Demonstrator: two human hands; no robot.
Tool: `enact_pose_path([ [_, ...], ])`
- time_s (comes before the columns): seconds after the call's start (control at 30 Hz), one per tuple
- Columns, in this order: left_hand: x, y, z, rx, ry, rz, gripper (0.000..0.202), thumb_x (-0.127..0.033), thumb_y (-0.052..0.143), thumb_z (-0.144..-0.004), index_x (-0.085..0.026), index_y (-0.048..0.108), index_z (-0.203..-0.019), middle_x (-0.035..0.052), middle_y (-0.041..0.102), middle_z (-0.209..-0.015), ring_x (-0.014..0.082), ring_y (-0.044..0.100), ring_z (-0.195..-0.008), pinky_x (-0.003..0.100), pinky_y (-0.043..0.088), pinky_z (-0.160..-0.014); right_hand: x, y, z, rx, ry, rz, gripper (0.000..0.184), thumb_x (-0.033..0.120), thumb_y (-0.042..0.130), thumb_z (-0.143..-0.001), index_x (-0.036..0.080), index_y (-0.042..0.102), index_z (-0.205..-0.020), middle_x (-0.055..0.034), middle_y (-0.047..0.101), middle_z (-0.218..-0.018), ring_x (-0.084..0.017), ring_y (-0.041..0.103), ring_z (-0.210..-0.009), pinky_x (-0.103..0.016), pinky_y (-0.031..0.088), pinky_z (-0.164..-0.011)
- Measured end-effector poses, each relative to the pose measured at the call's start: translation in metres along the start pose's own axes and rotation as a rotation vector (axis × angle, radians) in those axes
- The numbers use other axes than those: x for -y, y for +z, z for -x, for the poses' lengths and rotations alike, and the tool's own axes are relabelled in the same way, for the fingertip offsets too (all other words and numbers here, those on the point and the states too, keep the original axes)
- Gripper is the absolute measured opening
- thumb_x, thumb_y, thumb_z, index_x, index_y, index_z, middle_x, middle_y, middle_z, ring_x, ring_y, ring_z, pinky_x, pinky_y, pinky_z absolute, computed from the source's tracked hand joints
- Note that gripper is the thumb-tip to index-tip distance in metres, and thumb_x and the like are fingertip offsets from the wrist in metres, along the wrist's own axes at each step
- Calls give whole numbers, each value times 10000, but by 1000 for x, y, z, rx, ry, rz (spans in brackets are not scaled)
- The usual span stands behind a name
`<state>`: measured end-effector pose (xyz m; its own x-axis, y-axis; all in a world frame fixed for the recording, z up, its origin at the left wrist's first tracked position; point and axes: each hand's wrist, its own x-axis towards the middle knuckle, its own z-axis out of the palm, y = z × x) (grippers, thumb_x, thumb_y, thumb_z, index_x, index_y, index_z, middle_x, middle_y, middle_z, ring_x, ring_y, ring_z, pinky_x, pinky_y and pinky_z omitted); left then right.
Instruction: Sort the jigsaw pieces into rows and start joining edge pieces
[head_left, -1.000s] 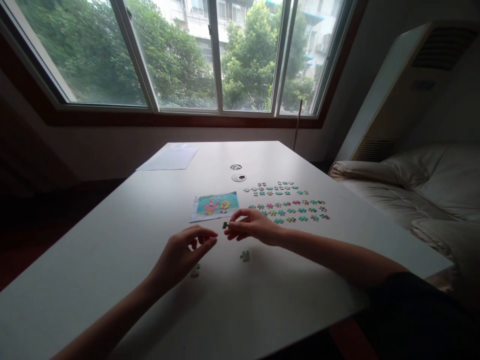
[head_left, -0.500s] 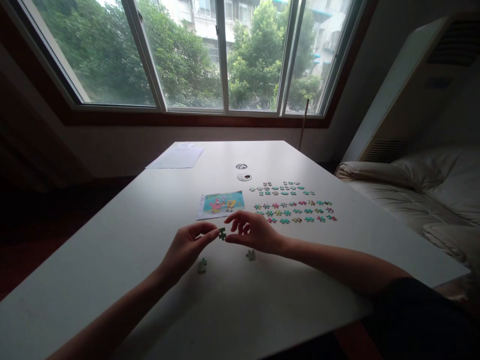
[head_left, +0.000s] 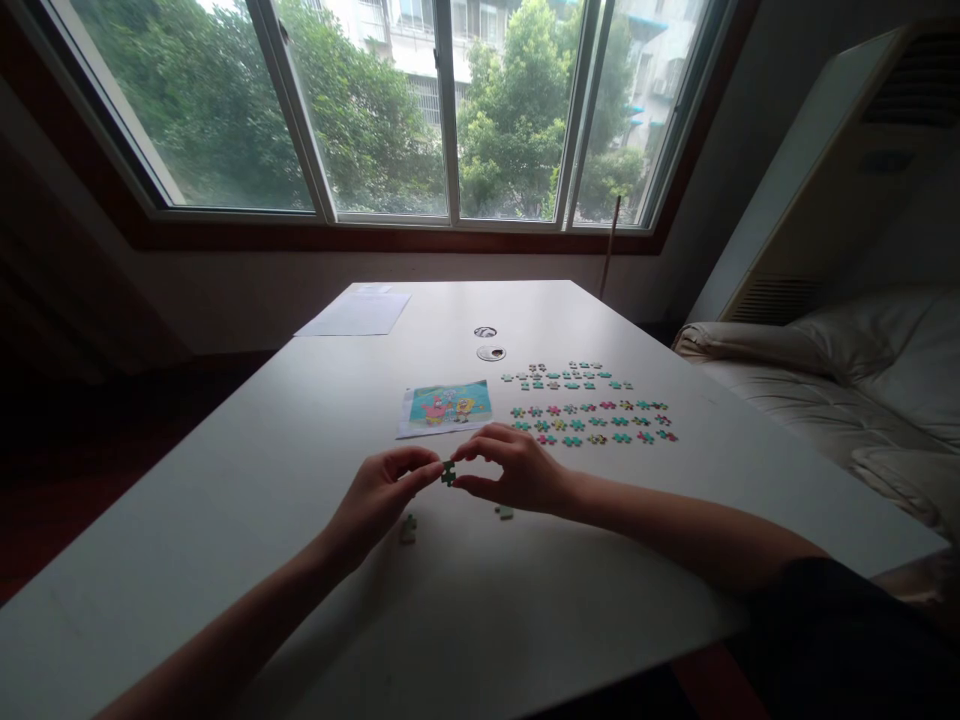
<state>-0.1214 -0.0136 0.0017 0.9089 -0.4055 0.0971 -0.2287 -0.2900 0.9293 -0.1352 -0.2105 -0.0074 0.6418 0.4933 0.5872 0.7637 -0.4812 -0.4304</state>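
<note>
My left hand (head_left: 379, 497) and my right hand (head_left: 511, 468) meet above the white table (head_left: 300, 420), both pinching a small dark green puzzle piece (head_left: 448, 473) between fingertips. Two pale loose pieces lie on the table below them: one piece (head_left: 408, 529) under my left hand, another piece (head_left: 505, 512) under my right wrist. Just beyond the hands lies a colourful reference picture (head_left: 445, 408). Several sorted pieces (head_left: 589, 410) in teal, pink and yellow are laid out in rows to the right of it.
Two small round discs (head_left: 490, 352) lie further back on the table. A white sheet of paper (head_left: 354, 313) sits at the far left corner. A cream sofa (head_left: 847, 390) stands right of the table, and a large window (head_left: 420, 110) is behind.
My left hand rose and joined my right hand at the dark green piece, which only the right hand held a second ago. The view shifted slightly.
</note>
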Motion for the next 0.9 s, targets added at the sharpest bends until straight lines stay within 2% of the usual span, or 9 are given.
enact_pose_path([
  [0.13, -1, -2, 0, 63, 60, -82, 259, -391, 543, -770, -150, 636, -771, 28, 632, -693, 124, 527, -580, 217, 425, -501, -3, -2, 0, -5, -31, 25, 192, 326, 527, -794, 188, 583, -914, -59, 620, -874, -147, 552, -802, -288, 451, -747],
  [0.2, 3, -7, -2, 50, 106, -157, 256, -383, 514, -791, -156, 632, -805, 30, 635, -714, 132, 545, -609, 219, 435, -518, -5, -4, 0, -34, -29, 39, 196, 328, 526, -796, 180, 586, -909, -63, 616, -859, -144, 552, -796, -281, 452, -737],
  [0.37, 27, -28, -11, -54, 270, -570, 233, -346, 495, -799, -167, 628, -864, 54, 620, -808, 151, 543, -637, 248, 441, -537, -9, -8, 0, -83, -15, 40, 213, 341, 530, -799, 169, 595, -907, -61, 601, -829, -131, 548, -765, -273, 444, -724],
  [0.47, 40, -39, -15, -38, 364, -707, 209, -306, 476, -813, -188, 633, -885, 69, 613, -920, 185, 548, -782, 286, 458, -656, -13, -6, -1, -42, 36, 63, 213, 346, 546, -788, 179, 600, -908, -56, 600, -842, -134, 540, -775, -279, 428, -728],
  [0.57, 46, -43, -17, 28, 463, -760, 206, -272, 463, -825, -196, 644, -889, 67, 620, -910, 200, 528, -859, 318, 447, -750, -22, -1, -4, 74, 123, 121, 191, 321, 600, -746, 185, 615, -879, -50, 606, -845, -147, 532, -792, -277, 410, -716],
  [0.67, 48, -43, -18, 92, 539, -772, 231, -239, 441, -840, -198, 652, -926, 72, 615, -930, 192, 516, -876, 316, 448, -765, -32, 8, -11, 178, 180, 157, 190, 305, 642, -704, 179, 631, -846, -39, 614, -806, -150, 529, -780, -272, 398, -715],
  [0.77, 50, -42, -18, 112, 581, -768, 260, -215, 415, -852, -219, 655, -954, 72, 604, -949, 185, 510, -880, 310, 456, -753, -37, 14, -19, 206, 203, 157, 196, 307, 642, -697, 176, 637, -842, -23, 618, -773, -135, 528, -743, -273, 388, -727],
  [0.9, 53, -43, -18, 103, 573, -764, 259, -217, 428, -849, -251, 656, -965, 67, 597, -944, 186, 507, -875, 310, 461, -736, -35, 18, -26, 225, 245, 141, 187, 301, 634, -694, 173, 645, -830, -16, 620, -761, -120, 530, -713, -264, 379, -723],
])
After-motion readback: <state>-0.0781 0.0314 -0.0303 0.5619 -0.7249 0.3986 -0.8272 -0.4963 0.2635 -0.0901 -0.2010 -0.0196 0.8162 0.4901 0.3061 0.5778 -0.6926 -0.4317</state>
